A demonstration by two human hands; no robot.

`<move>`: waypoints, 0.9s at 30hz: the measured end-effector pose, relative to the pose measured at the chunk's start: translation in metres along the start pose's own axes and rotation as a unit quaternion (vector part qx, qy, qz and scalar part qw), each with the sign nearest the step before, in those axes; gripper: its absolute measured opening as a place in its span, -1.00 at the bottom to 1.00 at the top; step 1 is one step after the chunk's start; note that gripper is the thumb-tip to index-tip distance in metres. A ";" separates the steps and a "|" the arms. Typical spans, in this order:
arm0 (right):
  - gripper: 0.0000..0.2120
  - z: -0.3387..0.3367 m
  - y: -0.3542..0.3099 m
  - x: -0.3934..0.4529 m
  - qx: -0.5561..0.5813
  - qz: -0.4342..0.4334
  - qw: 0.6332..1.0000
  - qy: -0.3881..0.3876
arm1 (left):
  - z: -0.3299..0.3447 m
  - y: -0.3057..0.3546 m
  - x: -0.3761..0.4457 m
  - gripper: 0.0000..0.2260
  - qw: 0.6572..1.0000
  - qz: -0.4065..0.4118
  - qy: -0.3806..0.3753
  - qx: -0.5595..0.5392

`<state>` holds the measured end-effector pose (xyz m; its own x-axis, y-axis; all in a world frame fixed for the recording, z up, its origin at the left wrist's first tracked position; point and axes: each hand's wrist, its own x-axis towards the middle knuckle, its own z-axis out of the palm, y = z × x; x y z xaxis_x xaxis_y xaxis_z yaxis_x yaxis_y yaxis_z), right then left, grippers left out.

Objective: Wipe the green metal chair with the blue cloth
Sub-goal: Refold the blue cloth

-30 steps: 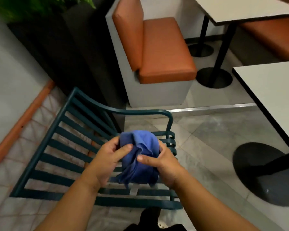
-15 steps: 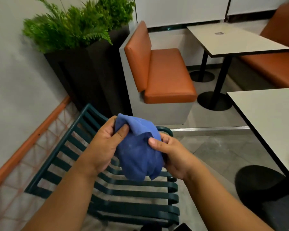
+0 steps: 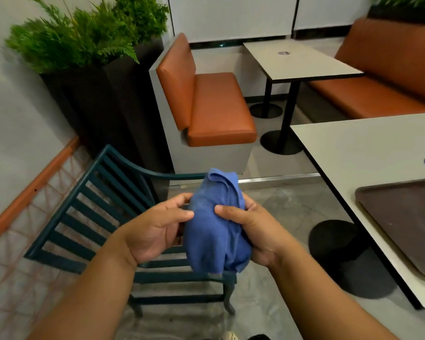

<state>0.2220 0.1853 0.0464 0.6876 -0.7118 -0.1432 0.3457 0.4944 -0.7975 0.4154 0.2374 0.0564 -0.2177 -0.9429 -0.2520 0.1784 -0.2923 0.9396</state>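
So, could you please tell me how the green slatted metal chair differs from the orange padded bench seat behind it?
The green slatted metal chair is open bars with the floor showing through; the orange padded bench seat is solid cushion on a grey boxed base. The chair has thin legs and a curved armrest; the bench shows neither. Both are unoccupied.

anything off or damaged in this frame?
Nothing stands out. The blue cloth is bunched between the left hand and right hand, held above the green metal chair, which stands upright with its slats intact. The brown tray lies flat on the table. No spills visible.
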 end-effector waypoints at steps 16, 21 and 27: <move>-0.78 -0.177 -0.100 -0.075 -0.209 -0.059 0.974 -0.058 | 0.138 -0.001 0.123 -0.86 0.996 0.020 0.006 0.091; -0.62 -0.255 -0.133 -0.103 -0.260 -0.038 0.960 0.095 | 0.209 -0.013 0.192 -0.86 0.979 0.061 -0.038 0.193; -0.73 -0.340 -0.157 -0.153 -0.446 0.022 0.871 0.205 | 0.287 -0.049 0.268 -0.77 0.922 0.119 -0.063 0.363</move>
<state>-0.1551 0.0470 -0.0058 0.3383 -0.9110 -0.2357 -0.4348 0.0708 -0.8977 0.0727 0.0448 0.0094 -0.3727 -0.9274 -0.0331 -0.4438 0.1469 0.8840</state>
